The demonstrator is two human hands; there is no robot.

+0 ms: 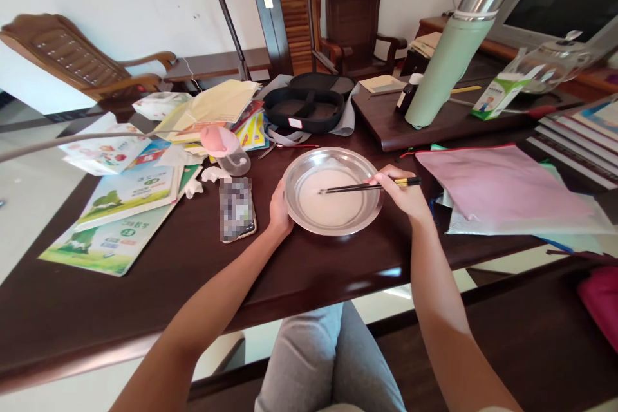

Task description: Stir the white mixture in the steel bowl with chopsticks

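Right hand (pixel 404 194) holds chopsticks (pixel 360 188) in a bowl (pixel 333 229); left hand (pixel 279 209) at the rim.
The right fingers (pixel 386 175) pinch the black chopsticks near their yellow-banded ends, and the tips lie in the pale liquid inside the steel bowl. The left fingers are closed together against the bowl's left rim. The bowl stands on the dark desk (pixel 299 270) near its front edge, between a phone (pixel 236 209) just to the left and a pink folder (pixel 502 190) to the right. A pink-lidded cup (pixel 226 149) stands behind the phone.
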